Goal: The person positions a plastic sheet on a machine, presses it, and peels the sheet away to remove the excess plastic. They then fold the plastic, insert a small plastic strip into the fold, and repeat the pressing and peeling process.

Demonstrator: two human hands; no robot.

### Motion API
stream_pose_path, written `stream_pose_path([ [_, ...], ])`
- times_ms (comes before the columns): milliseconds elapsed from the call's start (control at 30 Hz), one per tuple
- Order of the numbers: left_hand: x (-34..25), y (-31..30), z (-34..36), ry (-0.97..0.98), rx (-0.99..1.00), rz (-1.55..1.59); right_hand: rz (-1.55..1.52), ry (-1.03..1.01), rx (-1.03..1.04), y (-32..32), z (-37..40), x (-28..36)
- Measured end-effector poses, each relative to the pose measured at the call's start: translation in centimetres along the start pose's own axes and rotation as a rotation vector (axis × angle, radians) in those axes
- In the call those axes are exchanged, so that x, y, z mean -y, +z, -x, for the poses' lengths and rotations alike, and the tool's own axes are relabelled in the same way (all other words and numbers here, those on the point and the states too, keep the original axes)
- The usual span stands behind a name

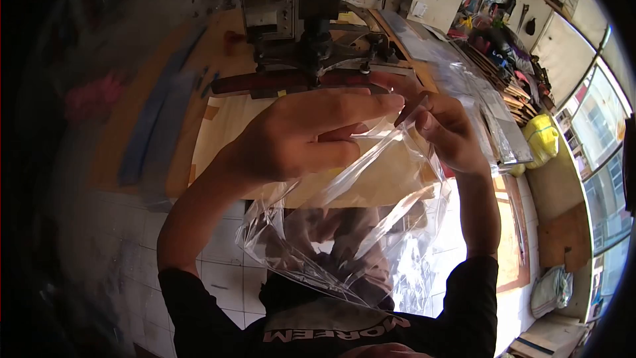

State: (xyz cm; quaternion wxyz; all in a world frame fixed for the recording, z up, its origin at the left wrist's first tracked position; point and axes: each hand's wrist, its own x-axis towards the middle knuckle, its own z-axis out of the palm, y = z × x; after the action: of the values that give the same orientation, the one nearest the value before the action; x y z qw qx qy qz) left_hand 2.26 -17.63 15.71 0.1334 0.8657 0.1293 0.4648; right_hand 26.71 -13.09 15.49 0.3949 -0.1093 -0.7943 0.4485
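A crumpled clear plastic bag or sheet (358, 245) hangs in front of my chest, its folds catching the light. My right hand (447, 126) pinches its gathered upper edge between thumb and fingers. From the left, my left hand (305, 132) reaches across with fingers stretched out and apart, one fingertip at the plastic beside the right thumb. Whether the left fingers grip any of the film is hidden. Beyond both hands stands a dark metal press machine (315, 33), with a long dark red bar (265, 83) at its foot.
A pale board (222, 126) lies on the wooden table (172, 99) under my hands. Blue strips (152, 119) are on the left, stacked clear plastic sheets (464, 79) on the right. A yellow bag (542, 139) sits by the right wall, above a tiled floor (222, 285).
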Motion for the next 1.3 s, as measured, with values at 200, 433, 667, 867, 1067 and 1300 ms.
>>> stream_pose_path([
  [200, 3.0, 0.3, 0.3, 0.328, 0.000, -0.183, -0.092, -0.035, -0.028, -0.9, 0.1, -0.5],
  [433, 3.7, 0.5, 0.6, 0.152, 0.004, -0.052, -0.086, 0.092, -0.156, -0.3, 0.3, -1.0],
  [667, 2.2, -1.2, 1.1, -0.344, -0.110, 0.570, -0.116, 0.085, -0.304, 0.1, 0.6, -0.6],
  [867, -1.1, 0.1, -1.4, -0.708, 0.008, 0.362, 0.023, 0.007, -0.410, 3.0, 0.4, 0.2],
  [1067, -1.2, 1.2, -1.0, -0.707, -0.016, 0.360, -0.018, 0.111, -0.341, 3.6, 0.4, 1.3],
  [1300, -1.2, 1.4, -0.8, -0.750, -0.003, 0.338, -0.037, 0.234, -0.258, 3.5, 0.5, 1.3],
])
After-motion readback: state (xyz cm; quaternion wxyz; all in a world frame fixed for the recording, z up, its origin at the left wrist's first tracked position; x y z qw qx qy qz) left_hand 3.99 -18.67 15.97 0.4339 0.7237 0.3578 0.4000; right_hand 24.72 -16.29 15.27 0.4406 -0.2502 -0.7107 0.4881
